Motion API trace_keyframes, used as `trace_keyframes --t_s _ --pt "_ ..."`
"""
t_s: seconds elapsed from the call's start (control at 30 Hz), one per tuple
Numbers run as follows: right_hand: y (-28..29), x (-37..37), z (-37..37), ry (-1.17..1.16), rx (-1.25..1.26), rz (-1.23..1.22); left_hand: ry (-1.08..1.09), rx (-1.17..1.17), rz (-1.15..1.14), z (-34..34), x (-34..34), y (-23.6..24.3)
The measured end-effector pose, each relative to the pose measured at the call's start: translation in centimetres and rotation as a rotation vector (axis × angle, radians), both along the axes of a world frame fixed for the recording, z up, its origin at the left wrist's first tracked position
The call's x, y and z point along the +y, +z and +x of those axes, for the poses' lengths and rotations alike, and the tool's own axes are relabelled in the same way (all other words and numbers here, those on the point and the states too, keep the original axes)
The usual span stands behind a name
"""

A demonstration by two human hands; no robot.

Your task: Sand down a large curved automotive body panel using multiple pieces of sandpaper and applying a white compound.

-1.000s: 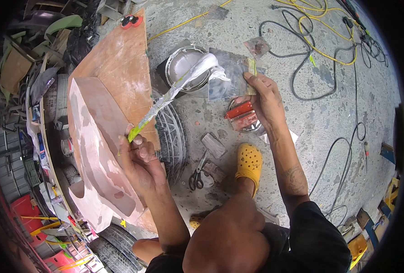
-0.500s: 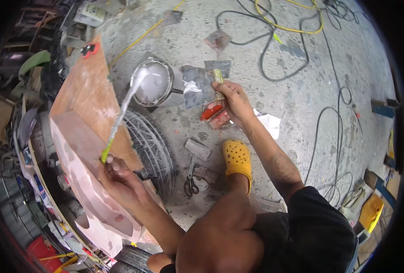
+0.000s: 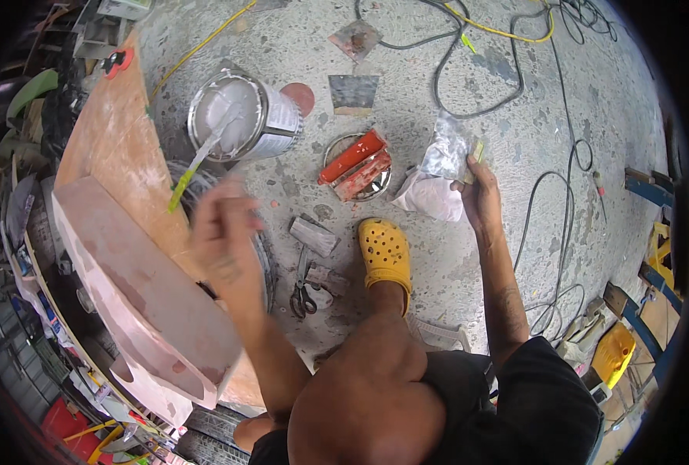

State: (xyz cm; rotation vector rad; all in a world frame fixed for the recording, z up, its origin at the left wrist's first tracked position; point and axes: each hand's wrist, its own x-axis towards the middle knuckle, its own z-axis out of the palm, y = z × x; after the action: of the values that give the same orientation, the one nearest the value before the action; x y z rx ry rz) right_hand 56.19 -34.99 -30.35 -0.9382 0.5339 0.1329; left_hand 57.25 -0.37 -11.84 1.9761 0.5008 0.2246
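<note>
Right hand (image 3: 482, 194) pinches a thin grey rectangular sheet (image 3: 447, 147) by its yellow-green edge, right of the round silver-and-white can (image 3: 284, 128); best kept level. Left hand (image 3: 228, 225) blurred, can't tell its grip; nearby, the yellow-green paste-coated stick (image 3: 183, 186) should rest steady in that can.

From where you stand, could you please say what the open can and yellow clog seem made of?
The can is probably metal: raised round rim, smeared over, with a shiny side. The yellow clog looks like moulded foam or rubber: matte, with round holes.
</note>
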Motion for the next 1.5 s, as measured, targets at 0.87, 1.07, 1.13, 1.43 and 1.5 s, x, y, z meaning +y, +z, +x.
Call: trace_keyframes --t_s 0.87,1.07,1.13,1.43,1.5 --pt "-5.2 2.9 -2.4 -0.038 0.116 0.318 -0.271 0.04 -0.467 18.2 -7.4 -19.4" --pt "-6.3 4.7 -0.6 -0.083 0.139 0.598 -0.364 -0.008 -0.421 19.4 -6.0 -14.4" --pt "-7.0 4.8 -0.6 -0.118 0.161 0.607 -0.611 -0.125 0.126 17.8 -5.7 -14.6" --pt "-8.1 4.8 0.1 0.002 0.139 0.771 -0.83 0.073 0.271 8.7 -3.9 -17.0" --pt "-8.1 5.3 0.2 0.017 0.143 0.756 -0.783 0.12 0.296 7.8 -4.4 -17.5"
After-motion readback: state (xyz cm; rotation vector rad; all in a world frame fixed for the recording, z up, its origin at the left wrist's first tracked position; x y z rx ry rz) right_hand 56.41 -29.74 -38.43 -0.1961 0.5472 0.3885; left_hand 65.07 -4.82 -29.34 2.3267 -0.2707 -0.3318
